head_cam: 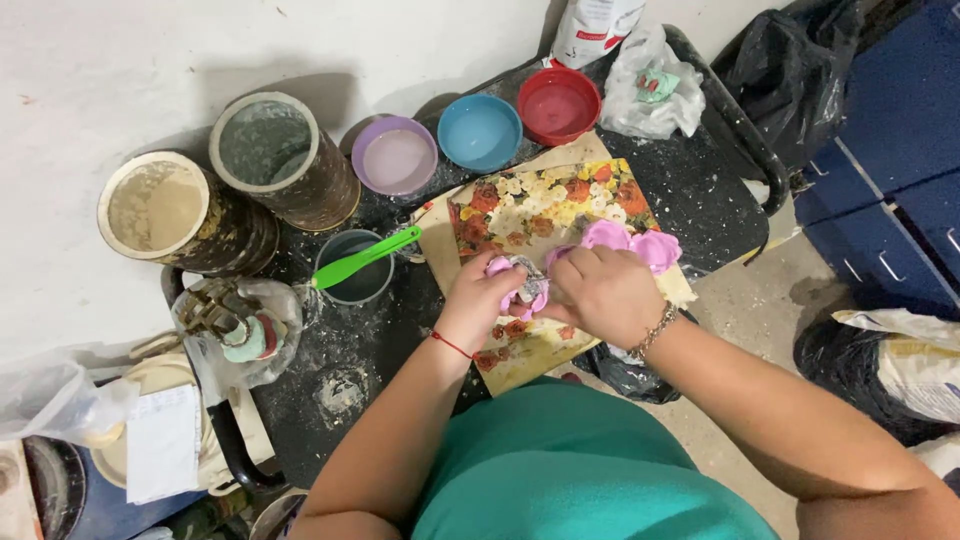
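A pink flower-shaped mould [520,285] sits gripped between both hands, left hand [480,300] and right hand [605,295] pressed together over a floral board [545,215] on the speckled black desk [700,200]; a white bag with a red label [595,28] stands behind three coloured bowls [480,132].
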